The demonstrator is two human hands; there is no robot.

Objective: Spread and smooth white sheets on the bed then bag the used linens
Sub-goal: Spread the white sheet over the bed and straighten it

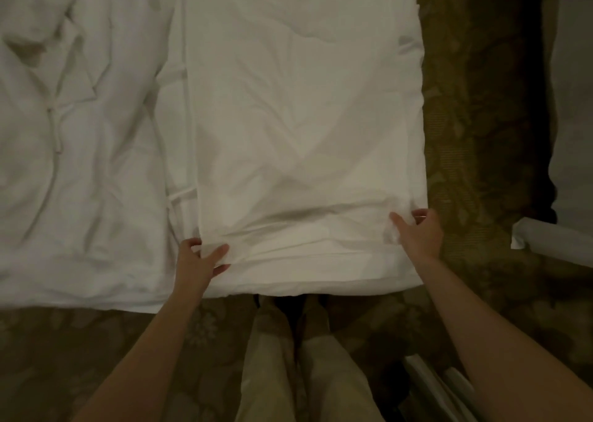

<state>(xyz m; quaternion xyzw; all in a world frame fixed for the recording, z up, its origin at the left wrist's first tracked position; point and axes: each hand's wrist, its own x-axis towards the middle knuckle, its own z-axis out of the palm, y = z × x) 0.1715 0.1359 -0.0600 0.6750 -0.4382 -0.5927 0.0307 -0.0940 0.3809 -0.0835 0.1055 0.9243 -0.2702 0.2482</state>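
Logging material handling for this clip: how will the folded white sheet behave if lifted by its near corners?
The folded white sheet would probably sag between the left hand and right hand; its creases suggest limp cloth. It likely feels light and may unfold.

Bare forearms, ring (421, 218), beige trousers (308, 373).

both hands, left hand (199, 256) and right hand (418, 230), pinch the white sheet's (298, 126) near edge.

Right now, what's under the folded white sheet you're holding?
Under the folded sheet a white bed shows along the near edge, beside rumpled linens. Left hand and right hand pinch its near corners. Whatever lies beneath its middle is covered.
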